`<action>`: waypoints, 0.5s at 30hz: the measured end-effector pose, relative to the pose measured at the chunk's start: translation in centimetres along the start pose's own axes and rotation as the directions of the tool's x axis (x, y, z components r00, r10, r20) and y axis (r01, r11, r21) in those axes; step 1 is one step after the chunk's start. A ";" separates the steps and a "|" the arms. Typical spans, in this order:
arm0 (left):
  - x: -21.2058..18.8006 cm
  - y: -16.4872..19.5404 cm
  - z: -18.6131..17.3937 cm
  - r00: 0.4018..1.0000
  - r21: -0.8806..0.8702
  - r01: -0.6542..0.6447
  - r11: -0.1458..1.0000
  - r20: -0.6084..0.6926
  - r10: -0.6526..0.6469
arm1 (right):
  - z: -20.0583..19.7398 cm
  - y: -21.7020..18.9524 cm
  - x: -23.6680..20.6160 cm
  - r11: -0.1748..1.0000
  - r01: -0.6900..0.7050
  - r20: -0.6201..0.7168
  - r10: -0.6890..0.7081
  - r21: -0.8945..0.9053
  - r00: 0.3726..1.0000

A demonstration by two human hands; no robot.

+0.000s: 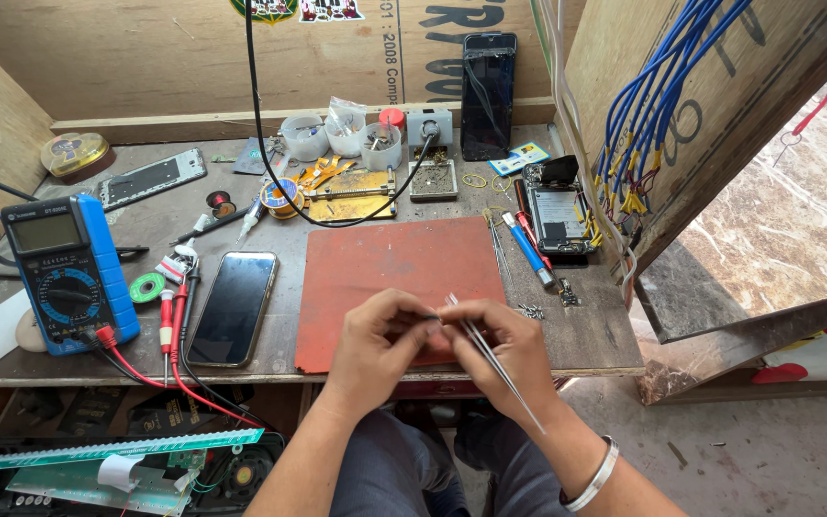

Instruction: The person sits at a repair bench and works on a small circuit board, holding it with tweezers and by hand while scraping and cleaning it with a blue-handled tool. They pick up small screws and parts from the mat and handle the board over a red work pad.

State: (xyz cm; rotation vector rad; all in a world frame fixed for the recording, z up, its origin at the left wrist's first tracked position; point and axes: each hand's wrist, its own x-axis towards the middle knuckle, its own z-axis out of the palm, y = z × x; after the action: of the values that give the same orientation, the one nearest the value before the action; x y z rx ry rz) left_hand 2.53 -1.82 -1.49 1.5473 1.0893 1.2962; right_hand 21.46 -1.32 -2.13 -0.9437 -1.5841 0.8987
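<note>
Head view, workbench boxed in by plywood walls.

Labels and signs: two colourful stickers (294,10) at the top edge of the back wall; large dark stencilled lettering (437,38) on the board to their right. A small blue-and-yellow card (519,157) lies flat at the foot of the dark smartphone (488,94) that leans upright on the back wall.

Containers: three small translucent cups (342,139) in a row at the back of the bench, holding small dark and metallic bits, too small to identify; a clear plastic bag sticks out of the middle one. A red-capped bottle (392,118) stands just behind them. A round yellow tin (74,153) sits at far left, lid on.

Hands: left hand (375,340) and right hand (509,349) meet over the near edge of the red work mat (385,268), fingertips touching. Left fingers are pinched on a small dark part (430,317), hardly visible. Right hand is closed around metal tweezers (490,359), tips at the part, the shaft running back over the wrist.

Nearby: a second smartphone (234,306) face-up left of the mat; blue multimeter (69,273) with red and black probes (172,325) beyond it; opened phone body (559,218) to the right.
</note>
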 end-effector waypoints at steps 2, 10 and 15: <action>0.2 -0.9 -0.4 0.999 -0.124 0.050 0.991 -0.013 -0.052 | -0.4 0.2 0.1 0.987 -0.033 0.011 0.031 0.155 0.999; 0.5 -2.1 -1.0 0.999 -0.330 -0.001 0.944 -0.031 -0.010 | -1.5 0.9 0.9 0.911 -0.073 0.066 0.051 0.406 0.997; 0.4 -1.0 -0.4 0.995 -0.122 -0.017 0.992 -0.098 0.005 | -1.4 0.5 0.9 0.918 -0.111 0.033 0.107 0.381 0.994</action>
State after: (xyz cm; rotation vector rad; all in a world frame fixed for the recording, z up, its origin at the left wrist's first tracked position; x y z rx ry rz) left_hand 2.11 -1.18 -2.25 1.4129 1.0422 1.4325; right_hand 22.75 -0.17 -2.03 -0.7512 -1.3077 1.2414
